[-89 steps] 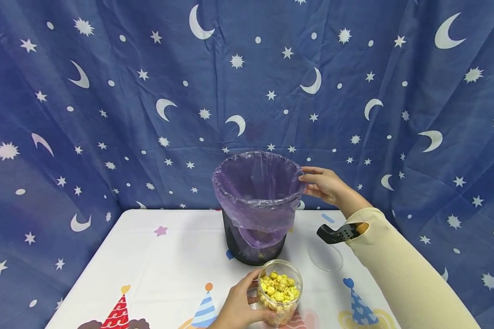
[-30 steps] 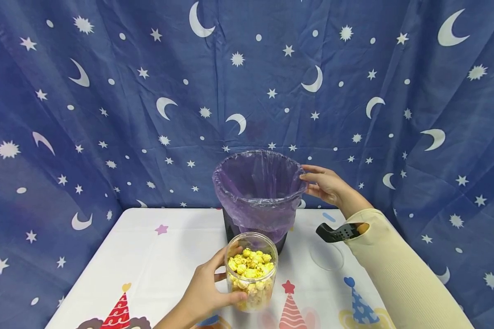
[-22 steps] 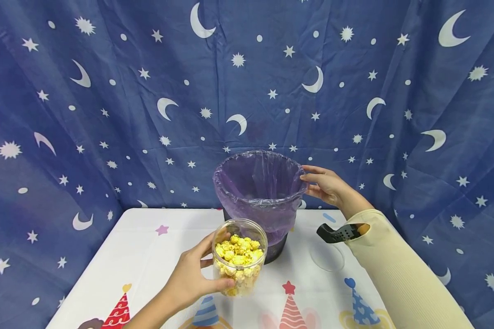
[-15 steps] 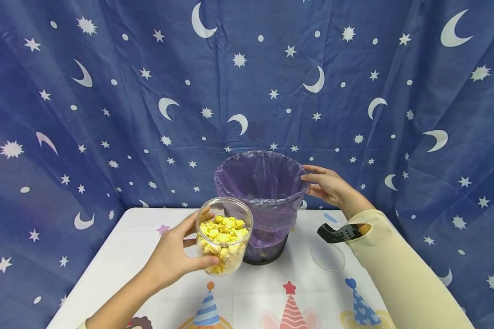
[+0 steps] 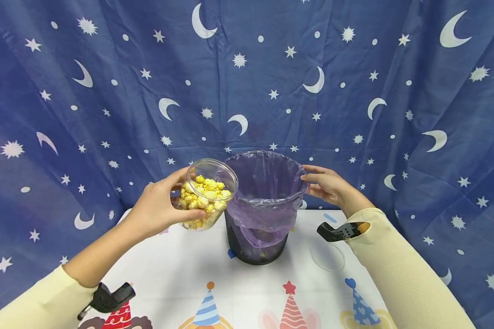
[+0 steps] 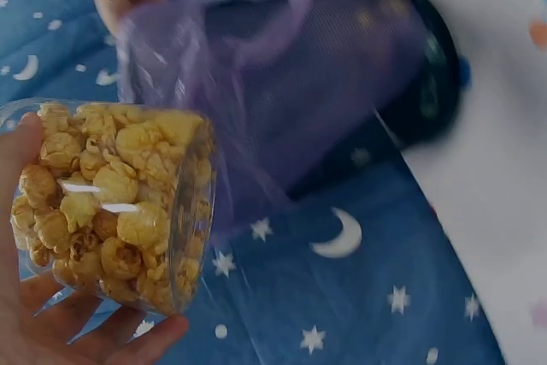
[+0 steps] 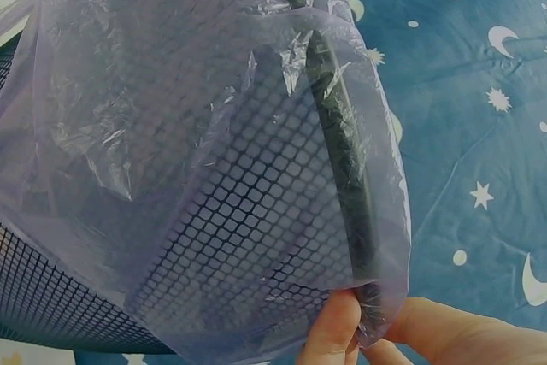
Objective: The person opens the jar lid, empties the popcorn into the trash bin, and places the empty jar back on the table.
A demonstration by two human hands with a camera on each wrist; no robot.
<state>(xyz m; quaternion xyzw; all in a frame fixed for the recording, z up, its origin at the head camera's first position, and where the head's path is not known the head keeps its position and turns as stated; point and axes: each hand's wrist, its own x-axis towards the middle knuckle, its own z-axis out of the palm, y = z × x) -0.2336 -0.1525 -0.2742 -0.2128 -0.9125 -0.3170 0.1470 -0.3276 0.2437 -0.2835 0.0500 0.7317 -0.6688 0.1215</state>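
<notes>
My left hand (image 5: 158,205) grips a clear plastic jar (image 5: 226,176) of yellow popcorn (image 5: 201,194). Raised above the table just left of the bin's rim, the jar leans with its open mouth toward the bin. In the left wrist view, fingers curl round the jar (image 6: 192,211), and popcorn shows through its wall. A black mesh trash bin (image 5: 253,256) stands upright, lined with a purple trash bag (image 5: 267,219) folded over its rim. At the rim's right side, my right hand (image 5: 327,185) holds the edge, with thumb and fingers pinching bag and rim in the right wrist view.
A clear round lid (image 5: 328,258) lies on the table right of the bin. White cloth with party-hat prints covers the table (image 5: 247,297). Behind it hangs a blue curtain (image 5: 148,114) with moons and stars. Each wrist carries a black camera mount (image 5: 337,232).
My left hand has lifted the popcorn jar off the table, carried it left and up beside the bin's rim, and tilted it toward the bin. My right hand stays at the rim.
</notes>
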